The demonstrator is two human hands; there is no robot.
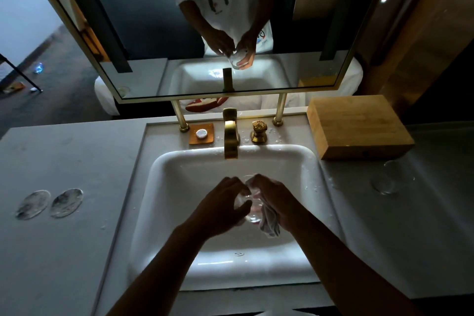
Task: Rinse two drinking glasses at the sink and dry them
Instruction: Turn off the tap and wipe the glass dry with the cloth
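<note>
Over the white sink (179, 169) my left hand (220, 206) grips a clear drinking glass (250, 209) from its left side. My right hand (273, 199) holds a small grey cloth (269, 223) against the glass's right side, with fingers curled over its rim. The cloth's loose end hangs below the hand. A second clear glass (392, 178) stands on the counter to the right of the sink, apart from both hands.
A gold faucet (230, 136) and gold knob (259, 132) stand behind the basin, no water running. A wooden box (359, 126) sits at the back right. Two round coasters (50, 204) lie on the left counter. A small tray (201, 134) holds a round object. A mirror (195, 33) hangs above.
</note>
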